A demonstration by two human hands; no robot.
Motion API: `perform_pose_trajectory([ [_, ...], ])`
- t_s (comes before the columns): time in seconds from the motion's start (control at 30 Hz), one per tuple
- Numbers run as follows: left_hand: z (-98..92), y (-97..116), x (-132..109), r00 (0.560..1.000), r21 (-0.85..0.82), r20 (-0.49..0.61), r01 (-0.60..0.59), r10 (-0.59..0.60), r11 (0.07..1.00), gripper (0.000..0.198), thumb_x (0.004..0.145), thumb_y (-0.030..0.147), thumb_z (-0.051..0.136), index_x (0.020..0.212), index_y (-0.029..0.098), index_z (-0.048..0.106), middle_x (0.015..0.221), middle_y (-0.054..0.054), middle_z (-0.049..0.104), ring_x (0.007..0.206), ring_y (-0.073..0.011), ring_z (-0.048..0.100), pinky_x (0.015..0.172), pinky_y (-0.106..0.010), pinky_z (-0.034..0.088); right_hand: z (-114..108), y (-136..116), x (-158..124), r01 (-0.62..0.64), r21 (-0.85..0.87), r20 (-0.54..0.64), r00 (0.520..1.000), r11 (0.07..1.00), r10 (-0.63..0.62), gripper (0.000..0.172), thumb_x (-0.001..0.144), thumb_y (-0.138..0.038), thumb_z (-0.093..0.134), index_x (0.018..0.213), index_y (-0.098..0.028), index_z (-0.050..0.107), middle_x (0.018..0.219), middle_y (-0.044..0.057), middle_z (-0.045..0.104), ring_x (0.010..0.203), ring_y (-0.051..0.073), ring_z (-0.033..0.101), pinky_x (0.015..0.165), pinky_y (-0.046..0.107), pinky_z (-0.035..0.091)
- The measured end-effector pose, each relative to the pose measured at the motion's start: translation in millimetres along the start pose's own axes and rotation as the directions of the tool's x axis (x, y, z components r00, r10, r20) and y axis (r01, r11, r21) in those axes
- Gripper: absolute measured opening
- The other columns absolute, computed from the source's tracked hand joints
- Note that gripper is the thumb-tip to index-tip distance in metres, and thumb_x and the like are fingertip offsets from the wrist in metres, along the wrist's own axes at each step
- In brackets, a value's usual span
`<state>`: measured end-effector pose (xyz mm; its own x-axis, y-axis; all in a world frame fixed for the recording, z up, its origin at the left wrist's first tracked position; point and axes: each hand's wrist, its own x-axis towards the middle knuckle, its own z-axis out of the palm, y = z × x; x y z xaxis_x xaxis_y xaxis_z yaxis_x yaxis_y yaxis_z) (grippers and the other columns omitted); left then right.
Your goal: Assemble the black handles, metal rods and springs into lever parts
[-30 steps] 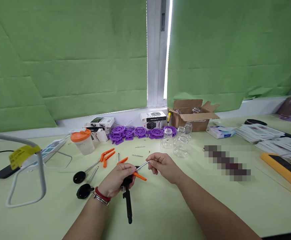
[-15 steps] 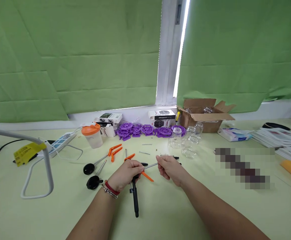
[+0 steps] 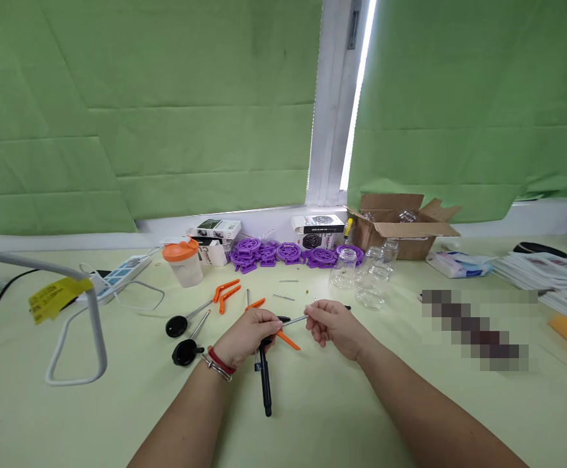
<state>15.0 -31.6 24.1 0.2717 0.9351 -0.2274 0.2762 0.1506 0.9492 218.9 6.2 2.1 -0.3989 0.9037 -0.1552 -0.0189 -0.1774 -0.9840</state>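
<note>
My left hand (image 3: 250, 337) is closed around a black tube-shaped part (image 3: 265, 387), whose long end points down toward me below the fingers. A thin metal rod (image 3: 294, 321) spans the gap between my hands, its left end at my left thumb. The thumb and fingers of my right hand (image 3: 332, 326) pinch its other end. Beneath and beside my left hand lies an orange lever-like part (image 3: 289, 340), partly hidden. Left of that hand are two black round knobs on metal rods, one of them the nearer black knob (image 3: 184, 352).
Orange handles (image 3: 227, 296) and small metal pins (image 3: 284, 297) lie beyond my hands. Purple plastic wheels (image 3: 289, 253), glass jars (image 3: 346, 270) and an open cardboard box (image 3: 404, 244) line the back. An orange-lidded cup (image 3: 186, 266) and a lamp arm (image 3: 99, 338) stand left.
Both hands keep their grip on the rod and the black part. The black part's lower end has risen slightly. The whole view has shifted a little.
</note>
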Motion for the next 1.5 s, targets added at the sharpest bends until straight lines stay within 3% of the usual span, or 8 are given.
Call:
perform_pose_trajectory([
  [0.33, 0.3, 6.7, -2.1, 1.0, 0.022, -0.004, 0.024, -0.024, 0.999, 0.031, 0.071, 0.044, 0.056, 0.06, 0.016, 0.049, 0.048, 0.005, 0.046, 0.041, -0.0069, 0.038, 0.041, -0.021, 0.024, 0.3, 8.6, 5.2, 0.033, 0.06, 0.029, 0.999, 0.998, -0.034, 0.029, 0.066, -0.04, 0.068, 0.074, -0.015, 0.055, 0.06, 0.0, 0.058, 0.045, 0.009, 0.049, 0.041, 0.022, 0.036],
  [0.6, -9.8, -1.4, -0.6, 0.999, 0.263, -0.003, 0.051, -0.052, 0.963, 0.027, 0.073, 0.041, 0.052, 0.061, 0.017, 0.05, 0.049, 0.004, 0.046, 0.044, -0.0094, 0.038, 0.045, -0.022, 0.028, -13.3, -2.3, 16.8, -0.018, 0.013, -0.233, 0.972, 1.0, 0.021, 0.01, 0.069, -0.013, 0.055, 0.079, -0.014, 0.058, 0.066, 0.0, 0.055, 0.05, 0.005, 0.043, 0.045, 0.018, 0.032],
  [0.83, -9.7, -9.3, 2.9, 1.0, 0.596, -0.018, 0.01, 0.0, 0.803, 0.029, 0.076, 0.041, 0.045, 0.065, 0.017, 0.057, 0.058, 0.0, 0.053, 0.051, -0.0124, 0.044, 0.048, -0.024, 0.03, -33.0, -18.8, 59.1, -0.007, -0.481, -0.276, 0.95, 0.877, -0.144, 0.014, 0.075, -0.01, 0.05, 0.087, -0.015, 0.055, 0.073, 0.005, 0.067, 0.06, 0.01, 0.06, 0.056, 0.02, 0.044],
  [0.93, -7.1, -7.7, 0.9, 0.994, 0.73, -0.099, 0.036, 0.053, 0.682, 0.031, 0.078, 0.041, 0.042, 0.066, 0.017, 0.058, 0.064, -0.003, 0.059, 0.058, -0.0154, 0.05, 0.051, -0.025, 0.031, -39.9, -21.1, 78.4, -0.067, -0.572, -0.296, 0.946, 0.817, -0.13, 0.003, 0.075, -0.017, 0.057, 0.074, -0.014, 0.056, 0.067, 0.007, 0.067, 0.056, 0.011, 0.06, 0.051, 0.02, 0.042],
  [1.17, 3.9, 5.2, -7.0, 0.957, 0.869, -0.26, 0.172, 0.132, 0.465, 0.032, 0.081, 0.04, 0.039, 0.07, 0.019, 0.06, 0.081, -0.007, 0.064, 0.07, -0.0198, 0.058, 0.053, -0.027, 0.033, -48.1, -20.9, 102.2, -0.106, -0.767, -0.217, 0.971, 0.633, -0.1, 0.018, 0.073, -0.025, 0.062, 0.059, -0.014, 0.061, 0.054, 0.005, 0.063, 0.046, 0.011, 0.053, 0.045, 0.022, 0.036],
  [1.33, -32.9, 14.6, -22.8, 0.881, 0.846, -0.435, 0.33, 0.185, 0.419, 0.036, 0.084, 0.042, 0.033, 0.069, 0.023, 0.059, 0.075, -0.006, 0.065, 0.071, -0.0223, 0.059, 0.052, -0.029, 0.033, -49.2, -14.9, 112.3, -0.081, -0.859, -0.171, 0.976, 0.506, -0.134, 0.01, 0.06, -0.004, 0.063, 0.056, -0.014, 0.064, 0.064, 0.007, 0.066, 0.061, 0.015, 0.057, 0.053, 0.022, 0.037],
  [1.43, -74.2, 10.3, -41.3, 0.777, 0.739, -0.62, 0.53, 0.111, 0.416, 0.028, 0.079, 0.044, 0.039, 0.079, 0.023, 0.058, 0.085, -0.008, 0.066, 0.08, -0.0256, 0.06, 0.055, -0.029, 0.035, -46.6, -11.4, 114.6, -0.052, -0.883, -0.141, 0.977, 0.466, -0.158, 0.017, 0.054, 0.003, 0.063, 0.053, -0.014, 0.063, 0.068, 0.008, 0.067, 0.066, 0.016, 0.058, 0.055, 0.022, 0.037],
  [1.5, -96.5, 3.5, -52.4, 0.758, 0.683, -0.652, 0.596, -0.015, 0.422, 0.03, 0.072, 0.048, 0.047, 0.079, 0.02, 0.057, 0.088, -0.011, 0.065, 0.08, -0.0268, 0.06, 0.055, -0.03, 0.037, -44.9, -9.8, 115.3, -0.033, -0.888, -0.126, 0.976, 0.458, -0.176, 0.017, 0.053, 0.003, 0.064, 0.053, -0.014, 0.064, 0.069, 0.007, 0.067, 0.068, 0.015, 0.058, 0.056, 0.021, 0.037],
])
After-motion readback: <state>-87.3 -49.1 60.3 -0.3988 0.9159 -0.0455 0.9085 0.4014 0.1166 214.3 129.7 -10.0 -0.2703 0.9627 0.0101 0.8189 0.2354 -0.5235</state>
